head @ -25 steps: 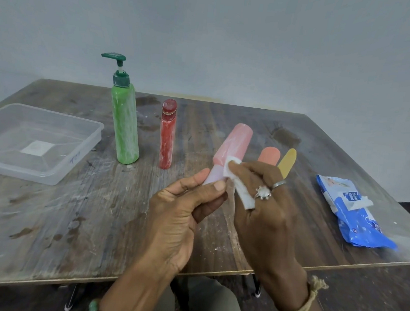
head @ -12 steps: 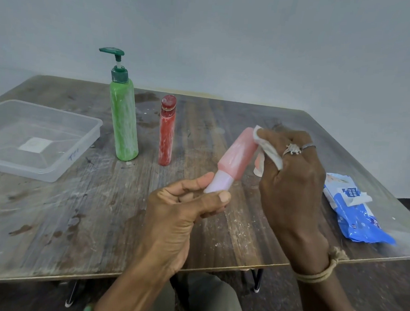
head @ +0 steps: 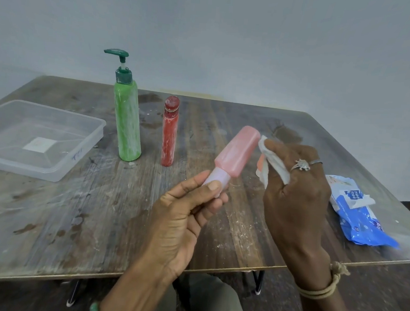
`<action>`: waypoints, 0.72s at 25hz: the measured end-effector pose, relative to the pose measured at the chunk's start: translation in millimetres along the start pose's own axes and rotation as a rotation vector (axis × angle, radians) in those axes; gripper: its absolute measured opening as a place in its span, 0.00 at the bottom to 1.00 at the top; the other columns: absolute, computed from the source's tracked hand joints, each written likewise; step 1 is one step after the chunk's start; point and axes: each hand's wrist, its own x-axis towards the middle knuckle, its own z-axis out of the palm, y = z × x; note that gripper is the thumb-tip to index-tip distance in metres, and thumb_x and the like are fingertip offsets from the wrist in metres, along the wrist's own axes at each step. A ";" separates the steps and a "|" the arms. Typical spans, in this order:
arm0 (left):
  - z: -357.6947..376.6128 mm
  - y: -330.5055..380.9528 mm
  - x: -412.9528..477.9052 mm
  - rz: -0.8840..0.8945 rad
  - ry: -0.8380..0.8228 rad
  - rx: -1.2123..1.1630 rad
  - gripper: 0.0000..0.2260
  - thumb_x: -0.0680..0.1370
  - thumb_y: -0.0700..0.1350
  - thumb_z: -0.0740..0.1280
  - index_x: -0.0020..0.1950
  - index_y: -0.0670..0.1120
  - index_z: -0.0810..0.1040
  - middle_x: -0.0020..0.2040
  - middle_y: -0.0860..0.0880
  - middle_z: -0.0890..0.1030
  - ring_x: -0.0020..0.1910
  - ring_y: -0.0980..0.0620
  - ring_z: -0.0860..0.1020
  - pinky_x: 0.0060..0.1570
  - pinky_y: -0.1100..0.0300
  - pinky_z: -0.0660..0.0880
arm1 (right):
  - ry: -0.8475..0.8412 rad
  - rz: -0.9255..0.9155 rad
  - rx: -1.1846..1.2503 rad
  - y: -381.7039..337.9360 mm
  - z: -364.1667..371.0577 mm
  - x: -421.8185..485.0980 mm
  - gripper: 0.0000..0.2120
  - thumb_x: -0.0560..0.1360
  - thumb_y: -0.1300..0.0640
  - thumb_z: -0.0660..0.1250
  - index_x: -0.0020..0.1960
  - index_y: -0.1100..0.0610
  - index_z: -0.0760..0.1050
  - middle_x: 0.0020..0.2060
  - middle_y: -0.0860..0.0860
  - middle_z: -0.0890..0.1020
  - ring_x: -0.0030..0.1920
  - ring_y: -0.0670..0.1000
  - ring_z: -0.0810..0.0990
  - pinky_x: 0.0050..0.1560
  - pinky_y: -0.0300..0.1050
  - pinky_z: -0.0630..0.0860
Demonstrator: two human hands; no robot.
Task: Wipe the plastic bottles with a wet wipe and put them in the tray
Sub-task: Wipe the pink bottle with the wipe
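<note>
My left hand [head: 182, 217] grips the pale cap end of a pink plastic bottle [head: 238, 155], which tilts up and away from me above the table. My right hand [head: 294, 188] holds a white wet wipe [head: 271, 163] against the bottle's far right side near its top. A tall green pump bottle [head: 127, 123] and a slim red bottle [head: 169, 133] stand upright on the table behind. A clear plastic tray [head: 52, 169] sits at the left with no bottles in it.
A blue pack of wet wipes [head: 362, 215] lies near the table's right edge. An orange object [head: 260, 163] peeks out behind the wipe. The worn wooden table [head: 73, 219] ends just in front of my wrists.
My right hand moved the wipe from the bottle's lower part up to its far end. The bottle now shows more of its pink body. My left hand kept its grip.
</note>
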 end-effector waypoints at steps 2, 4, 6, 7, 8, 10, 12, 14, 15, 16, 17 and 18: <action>3.3 0.9 0.5 -0.038 -0.023 -0.026 0.18 0.67 0.36 0.73 0.57 0.37 0.83 0.51 0.35 0.84 0.38 0.50 0.84 0.37 0.65 0.81 | -0.052 -0.072 -0.043 -6.8 5.0 -10.2 0.18 0.73 0.71 0.70 0.62 0.63 0.79 0.51 0.59 0.79 0.49 0.53 0.77 0.49 0.37 0.71; 4.4 1.3 0.9 -0.079 -0.022 -0.065 0.17 0.69 0.36 0.72 0.57 0.37 0.83 0.52 0.34 0.84 0.39 0.50 0.85 0.37 0.65 0.81 | -0.079 -0.137 -0.058 -12.9 10.7 -24.8 0.19 0.72 0.72 0.72 0.62 0.64 0.79 0.52 0.60 0.80 0.50 0.56 0.79 0.51 0.42 0.75; 3.7 3.0 1.3 -0.109 -0.011 -0.108 0.17 0.69 0.36 0.71 0.58 0.37 0.82 0.52 0.34 0.84 0.39 0.50 0.85 0.37 0.65 0.82 | -0.078 -0.157 -0.022 -15.0 13.5 -34.6 0.18 0.72 0.71 0.72 0.61 0.64 0.80 0.52 0.59 0.81 0.51 0.56 0.80 0.55 0.42 0.75; 3.4 3.1 2.2 -0.119 -0.011 -0.118 0.18 0.69 0.35 0.71 0.58 0.37 0.81 0.52 0.34 0.84 0.38 0.50 0.85 0.38 0.65 0.82 | -0.068 -0.143 0.006 -14.2 14.4 -35.6 0.17 0.72 0.71 0.72 0.61 0.64 0.80 0.52 0.59 0.81 0.52 0.55 0.80 0.55 0.42 0.76; 3.2 2.2 2.2 -0.125 -0.008 -0.129 0.18 0.69 0.35 0.71 0.58 0.37 0.81 0.51 0.35 0.84 0.38 0.50 0.85 0.38 0.65 0.82 | -0.059 -0.137 0.021 -14.3 15.1 -37.0 0.17 0.73 0.71 0.72 0.61 0.64 0.79 0.52 0.59 0.81 0.52 0.55 0.80 0.55 0.42 0.76; 2.3 0.9 2.6 -0.113 0.012 -0.159 0.19 0.67 0.35 0.71 0.58 0.37 0.82 0.46 0.38 0.85 0.36 0.51 0.85 0.37 0.65 0.82 | -0.050 -0.171 0.024 -20.1 15.4 -41.9 0.16 0.73 0.69 0.72 0.60 0.65 0.80 0.52 0.59 0.81 0.52 0.54 0.80 0.55 0.42 0.76; 4.1 1.6 3.5 -0.094 0.014 -0.144 0.20 0.67 0.34 0.71 0.59 0.37 0.82 0.46 0.39 0.85 0.37 0.51 0.85 0.37 0.65 0.82 | -0.031 -0.176 0.019 -23.9 14.4 -41.1 0.13 0.74 0.68 0.71 0.59 0.64 0.81 0.51 0.59 0.81 0.51 0.53 0.80 0.57 0.38 0.75; 6.0 -0.1 3.5 -0.070 0.011 -0.109 0.20 0.67 0.33 0.72 0.59 0.38 0.82 0.51 0.37 0.85 0.40 0.49 0.85 0.38 0.65 0.82 | -0.034 -0.165 0.006 -21.7 13.2 -39.1 0.12 0.76 0.67 0.69 0.59 0.64 0.81 0.51 0.59 0.81 0.51 0.52 0.79 0.58 0.35 0.72; 5.2 -0.3 3.9 -0.050 0.028 -0.111 0.20 0.67 0.34 0.72 0.59 0.37 0.82 0.52 0.37 0.85 0.41 0.49 0.85 0.39 0.65 0.82 | -0.062 -0.167 0.024 -21.5 13.0 -40.5 0.12 0.76 0.67 0.69 0.59 0.64 0.81 0.51 0.58 0.81 0.51 0.52 0.79 0.58 0.34 0.72; 3.8 0.4 4.0 -0.037 0.046 -0.118 0.20 0.67 0.34 0.72 0.59 0.37 0.82 0.52 0.37 0.85 0.42 0.49 0.86 0.39 0.64 0.82 | -0.090 -0.158 0.056 -21.7 11.4 -41.2 0.12 0.75 0.68 0.69 0.58 0.63 0.81 0.50 0.58 0.81 0.50 0.51 0.79 0.57 0.32 0.71; 1.9 1.3 4.6 -0.038 0.052 -0.120 0.20 0.67 0.35 0.72 0.59 0.36 0.81 0.52 0.37 0.85 0.42 0.49 0.86 0.39 0.64 0.82 | -0.086 -0.132 0.080 -21.7 8.4 -38.9 0.12 0.75 0.68 0.70 0.58 0.62 0.81 0.49 0.56 0.82 0.49 0.51 0.80 0.56 0.31 0.71; 0.2 2.1 4.8 -0.049 0.049 -0.119 0.19 0.67 0.36 0.72 0.58 0.36 0.81 0.53 0.36 0.84 0.42 0.48 0.86 0.40 0.63 0.82 | -0.042 -0.090 0.086 -20.8 5.2 -34.7 0.12 0.74 0.67 0.72 0.57 0.61 0.82 0.48 0.55 0.83 0.48 0.51 0.81 0.53 0.32 0.73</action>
